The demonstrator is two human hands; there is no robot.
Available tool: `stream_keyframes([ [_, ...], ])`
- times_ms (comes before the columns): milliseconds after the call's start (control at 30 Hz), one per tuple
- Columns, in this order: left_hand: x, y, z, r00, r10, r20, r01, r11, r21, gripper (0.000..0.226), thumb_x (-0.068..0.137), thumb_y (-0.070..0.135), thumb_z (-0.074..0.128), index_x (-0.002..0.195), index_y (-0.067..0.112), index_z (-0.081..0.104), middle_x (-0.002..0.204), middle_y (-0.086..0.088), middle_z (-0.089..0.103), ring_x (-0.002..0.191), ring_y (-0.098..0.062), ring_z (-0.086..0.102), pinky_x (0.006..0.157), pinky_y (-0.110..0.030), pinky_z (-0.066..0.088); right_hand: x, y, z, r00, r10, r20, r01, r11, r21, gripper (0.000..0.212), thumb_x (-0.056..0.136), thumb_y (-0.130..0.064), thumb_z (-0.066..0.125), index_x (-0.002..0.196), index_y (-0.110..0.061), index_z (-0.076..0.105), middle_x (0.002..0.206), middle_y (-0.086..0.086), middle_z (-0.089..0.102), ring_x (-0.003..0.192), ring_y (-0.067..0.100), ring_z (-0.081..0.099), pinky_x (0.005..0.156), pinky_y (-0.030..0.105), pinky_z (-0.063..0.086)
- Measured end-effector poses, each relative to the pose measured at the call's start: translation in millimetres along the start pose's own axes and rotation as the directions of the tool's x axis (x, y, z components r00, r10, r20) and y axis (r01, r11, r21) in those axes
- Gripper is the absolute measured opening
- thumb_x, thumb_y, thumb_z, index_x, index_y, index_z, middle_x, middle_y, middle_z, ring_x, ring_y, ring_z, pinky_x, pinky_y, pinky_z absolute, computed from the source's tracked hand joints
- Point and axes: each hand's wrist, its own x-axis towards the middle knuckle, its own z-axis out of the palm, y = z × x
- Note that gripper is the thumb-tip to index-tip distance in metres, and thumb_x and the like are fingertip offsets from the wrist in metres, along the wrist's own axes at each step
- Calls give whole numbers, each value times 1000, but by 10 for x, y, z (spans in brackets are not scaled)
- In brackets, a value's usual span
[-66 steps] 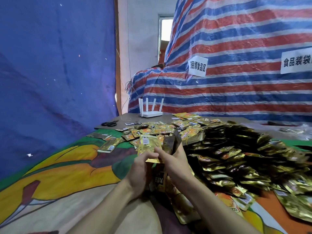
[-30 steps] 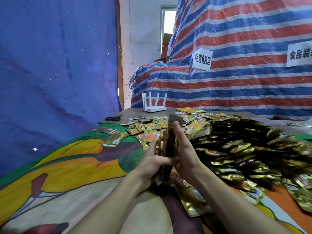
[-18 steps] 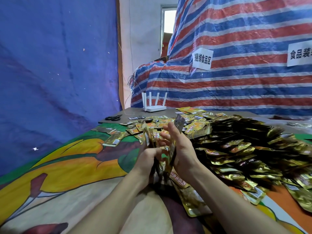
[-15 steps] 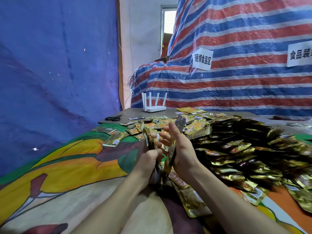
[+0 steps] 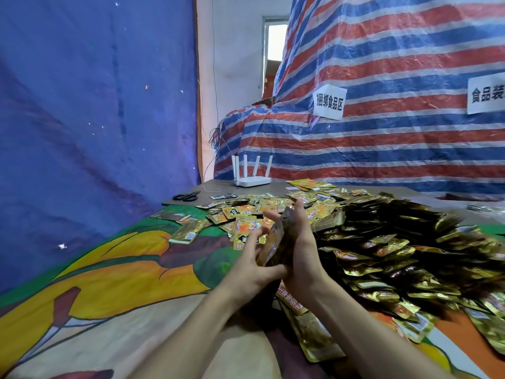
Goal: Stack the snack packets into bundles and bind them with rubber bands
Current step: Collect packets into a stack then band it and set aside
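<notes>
Since half a second before, the two hands had closed together, merging their separate fans into one upright stack of gold and brown foil snack packets (image 5: pixel 278 242). The left hand (image 5: pixel 252 265) gripped it from the left, thumb hooked round its near lower edge, fingers spread along its face. The right hand (image 5: pixel 303 250) pressed flat on the other face, fingers straight up, thumb hidden. Print on the held packets was too blurred to read. Beyond the right hand a white paper sign (image 5: pixel 329 102) read "捆绑食品区". A second white sign (image 5: pixel 486 94), cut by the frame edge, showed "食品装". Both hung on a red, white and blue striped tarpaulin (image 5: pixel 382 149). A plain blue tarpaulin (image 5: pixel 95 119) stood left of the hands. Under them lay a cloth painted yellow, orange and green (image 5: pixel 109 269). Farther off, a grey board (image 5: pixel 218 186) carried one white router with four antennas (image 5: pixel 251 173) and one pair of black scissors (image 5: pixel 187 197). Right of the right hand lay a loose heap of gold packets (image 5: pixel 396 242), too many to count.
</notes>
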Motion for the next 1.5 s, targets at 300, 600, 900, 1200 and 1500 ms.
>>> stream_keyframes([
  [300, -37, 45, 50, 979, 180, -92, -185, 981, -50, 73, 60, -4, 73, 128, -5, 47, 104, -14, 72, 93, -13, 70, 74, -28, 57, -10, -63, 80, 963, -256, 88, 270, 933, -237, 60, 75, -60, 69, 132, -43, 61, 123, -11, 68, 110, -3, 66, 92, 25, 53],
  [600, -16, -17, 81, 982, 165, -88, -176, 976, -128, 100, 55, -14, 72, 141, 15, 31, 119, -13, 63, 97, -12, 72, 78, -29, 58, 1, -1, 34, 973, -213, -92, 197, 967, -161, 23, 91, -27, 71, 100, -6, 66, 89, 9, 67, 85, 31, 63, 78, 41, 50],
  [900, -10, -22, 74, 992, 127, -24, -124, 989, 81, 82, 53, -7, 73, 125, 14, 40, 100, -3, 67, 85, -1, 71, 65, -19, 54, -17, 34, 6, 977, -210, -32, 187, 923, -337, 35, 70, -37, 64, 102, -26, 68, 90, -15, 70, 81, 1, 65, 70, 15, 52],
  [1200, -48, 69, 224, 948, 262, -180, -249, 964, 93, 67, 60, 5, 66, 121, 20, 46, 110, -3, 65, 92, 4, 66, 76, -14, 51, -170, -30, 40, 977, -208, -39, 185, 930, -316, 40, 100, -35, 58, 133, -14, 60, 123, 1, 68, 113, 7, 65, 90, 16, 51],
  [1500, 1, 210, 528, 979, 205, -12, -196, 950, 242, 73, 55, 17, 70, 124, 13, 47, 105, -19, 64, 92, -27, 64, 77, -49, 55, -527, -548, -455, 910, -379, -169, 208, 768, -606, 27, 97, -30, 65, 119, -17, 58, 110, -5, 63, 96, -1, 61, 69, 9, 48],
])
